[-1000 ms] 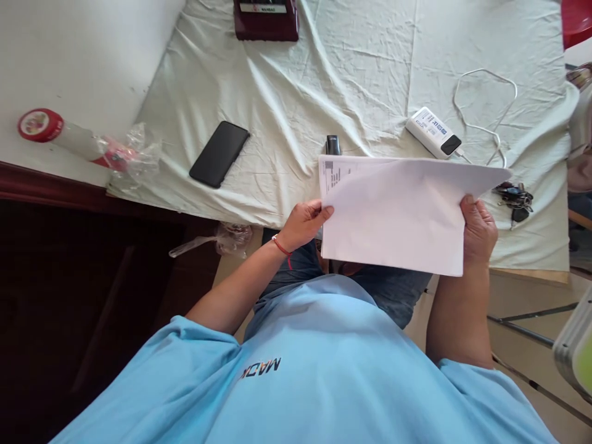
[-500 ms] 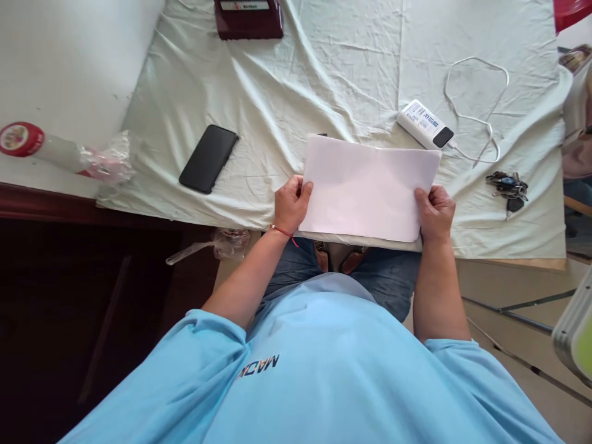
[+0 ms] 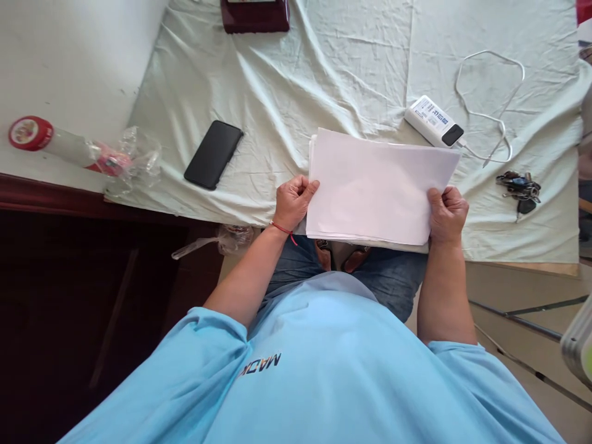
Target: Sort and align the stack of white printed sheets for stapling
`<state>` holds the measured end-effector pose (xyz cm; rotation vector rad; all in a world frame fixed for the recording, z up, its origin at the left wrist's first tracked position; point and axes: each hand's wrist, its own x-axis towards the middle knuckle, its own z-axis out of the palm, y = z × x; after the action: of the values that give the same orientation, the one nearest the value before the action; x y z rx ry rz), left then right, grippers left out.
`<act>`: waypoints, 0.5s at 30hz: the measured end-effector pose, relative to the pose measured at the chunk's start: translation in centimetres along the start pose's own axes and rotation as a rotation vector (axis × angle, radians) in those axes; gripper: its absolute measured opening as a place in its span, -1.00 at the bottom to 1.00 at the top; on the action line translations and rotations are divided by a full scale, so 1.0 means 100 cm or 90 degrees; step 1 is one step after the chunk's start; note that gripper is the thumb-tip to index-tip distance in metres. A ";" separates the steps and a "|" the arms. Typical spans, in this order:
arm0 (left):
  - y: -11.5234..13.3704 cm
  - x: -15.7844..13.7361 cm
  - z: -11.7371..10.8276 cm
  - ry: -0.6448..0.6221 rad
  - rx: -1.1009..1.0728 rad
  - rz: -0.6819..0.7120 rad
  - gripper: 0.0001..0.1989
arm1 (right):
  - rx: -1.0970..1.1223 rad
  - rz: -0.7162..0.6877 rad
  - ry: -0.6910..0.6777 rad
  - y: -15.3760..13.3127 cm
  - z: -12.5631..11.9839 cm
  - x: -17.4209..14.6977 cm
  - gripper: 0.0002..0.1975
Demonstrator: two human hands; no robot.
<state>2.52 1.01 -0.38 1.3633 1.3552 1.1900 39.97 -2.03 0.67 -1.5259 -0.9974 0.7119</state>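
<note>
Left hand [image 3: 292, 200] and right hand [image 3: 446, 213] each grasp one short end of a thin stack of white paper sheets [image 3: 377, 185]. The fingers of the left hand [image 3: 303, 185] curl over the stack's left edge, and those of the right hand [image 3: 451, 196] are clenched on its lower right corner. The stack thus lies between the two hands, its long axis running from one hand to the other (roughly level, the far edge tipped a little up). Neither hand is nearer to it; both touch it. The sheet edges show slightly fanned at the lower and left margins.

Just beyond the right fingers, past the stack's far right corner, a white power bank with a dark end [image 3: 433, 121] rests on the wrinkled pale green cloth [image 3: 324, 74] that covers the desk, with a white cable [image 3: 490, 92] looped beyond it. To the outside of the right fingers lies a bunch of dark keys [image 3: 517, 188]. To the outside of the left fingers lies a black smartphone [image 3: 213, 154], face down or screen dark (which, cannot be told).
</note>
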 end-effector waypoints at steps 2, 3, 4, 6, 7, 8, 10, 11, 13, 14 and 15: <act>0.001 -0.001 -0.002 -0.047 -0.026 0.002 -0.42 | -0.002 -0.008 -0.001 -0.002 0.000 0.000 -0.41; 0.002 -0.001 -0.003 -0.077 -0.039 0.002 -0.45 | 0.000 -0.008 0.006 -0.004 0.000 -0.001 -0.39; 0.002 -0.001 -0.003 -0.103 -0.048 -0.001 -0.47 | 0.000 -0.005 0.013 -0.004 0.000 -0.001 -0.37; 0.004 -0.001 -0.005 -0.123 -0.048 -0.013 -0.48 | -0.005 0.001 0.025 -0.004 0.000 -0.001 -0.36; 0.004 0.000 -0.005 -0.118 -0.039 -0.019 -0.48 | -0.014 -0.001 0.026 -0.003 0.000 -0.001 -0.35; 0.005 0.000 -0.005 -0.106 -0.027 -0.023 -0.46 | -0.027 -0.005 0.026 -0.002 -0.001 -0.001 -0.35; 0.007 -0.001 -0.005 -0.076 -0.003 -0.021 -0.41 | -0.056 -0.013 0.025 0.000 -0.002 0.000 -0.33; 0.009 -0.001 -0.005 -0.061 0.006 -0.015 -0.37 | -0.071 -0.011 0.024 0.001 -0.003 0.001 -0.32; 0.011 -0.002 -0.004 -0.048 0.009 -0.004 -0.31 | -0.097 -0.002 0.023 0.002 -0.003 0.003 -0.33; 0.011 -0.002 -0.004 -0.055 -0.001 -0.003 -0.31 | -0.102 -0.001 0.024 0.003 -0.003 0.004 -0.34; 0.012 -0.002 -0.005 -0.073 -0.017 -0.004 -0.32 | -0.099 -0.005 0.023 0.002 -0.003 0.004 -0.35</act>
<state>2.29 0.75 0.86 1.3863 1.2585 1.1042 40.47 -1.77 0.53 -1.6627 -1.0511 0.6102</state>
